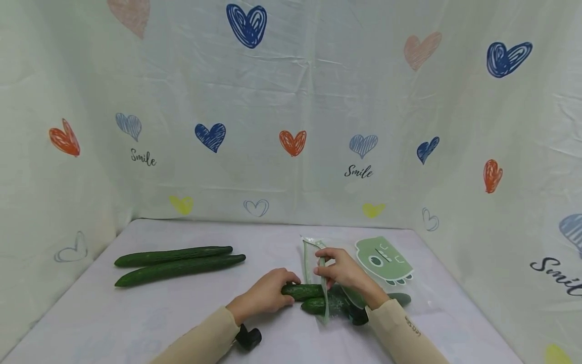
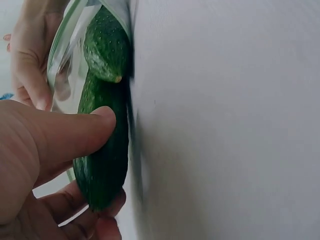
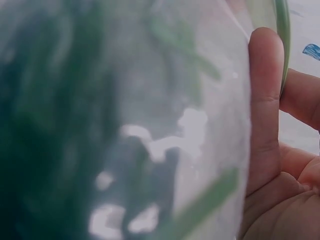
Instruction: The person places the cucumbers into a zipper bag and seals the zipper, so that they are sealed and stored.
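Cucumbers [image 1: 305, 291] are dark green, the backdrop [image 1: 273, 96] heart-printed.

The head view looks forward and down across the flat white tabletop [image 1: 182, 318] from its near side, far enough back to frame both far corners and the white, heart-printed fabric backdrop [image 1: 291, 86]. The left wrist view sits close by the left fingers [image 2: 90, 130], turned sideways so the tabletop stands upright along its right; it shares with the head view the bumpy dark green cucumber [image 2: 102, 170] they hold and the green-edged clear plastic bag [image 1: 384, 260]. The right wrist view, very near, faces that bag's blurred surface, with the right fingers [image 3: 265, 80] towards its right border.
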A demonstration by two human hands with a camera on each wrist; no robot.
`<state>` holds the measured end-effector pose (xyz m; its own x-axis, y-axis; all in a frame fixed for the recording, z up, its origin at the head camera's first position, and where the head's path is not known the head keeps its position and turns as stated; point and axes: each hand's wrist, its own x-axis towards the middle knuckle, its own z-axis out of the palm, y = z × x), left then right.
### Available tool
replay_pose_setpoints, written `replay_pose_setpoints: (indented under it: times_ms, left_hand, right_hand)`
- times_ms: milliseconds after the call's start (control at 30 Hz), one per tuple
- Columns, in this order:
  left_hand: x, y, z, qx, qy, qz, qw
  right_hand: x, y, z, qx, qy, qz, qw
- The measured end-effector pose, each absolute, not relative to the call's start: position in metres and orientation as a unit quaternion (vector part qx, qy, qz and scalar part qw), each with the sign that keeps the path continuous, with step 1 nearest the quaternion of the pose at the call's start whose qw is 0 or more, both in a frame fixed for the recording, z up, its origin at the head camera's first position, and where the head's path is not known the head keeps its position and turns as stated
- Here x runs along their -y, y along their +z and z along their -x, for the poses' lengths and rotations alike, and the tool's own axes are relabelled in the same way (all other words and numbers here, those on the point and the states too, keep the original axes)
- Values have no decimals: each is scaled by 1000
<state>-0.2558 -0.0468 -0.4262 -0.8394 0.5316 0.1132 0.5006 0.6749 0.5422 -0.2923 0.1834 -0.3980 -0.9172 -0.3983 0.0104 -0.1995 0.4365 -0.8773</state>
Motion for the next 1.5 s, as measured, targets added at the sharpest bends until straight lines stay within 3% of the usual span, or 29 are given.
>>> replay_pose_setpoints:
  times_ms: [333,667,933,1500]
  left_hand:
    - [77,-423,249,-915,304,-266,25]
    - [79,-423,250,-898,336,-284,18]
    - [66,-425,256,-890,352,-290,-2]
    - [14,-431,262,-872,419,-251,18]
  right_hand:
    - [-182,-397,292,-837,-504,186,101]
    - [-183,-396,292,-838,-505,175,110]
    - [-183,-393,292,-838,-506,173,107]
    - [-184,-397,294,-842,-504,166,99]
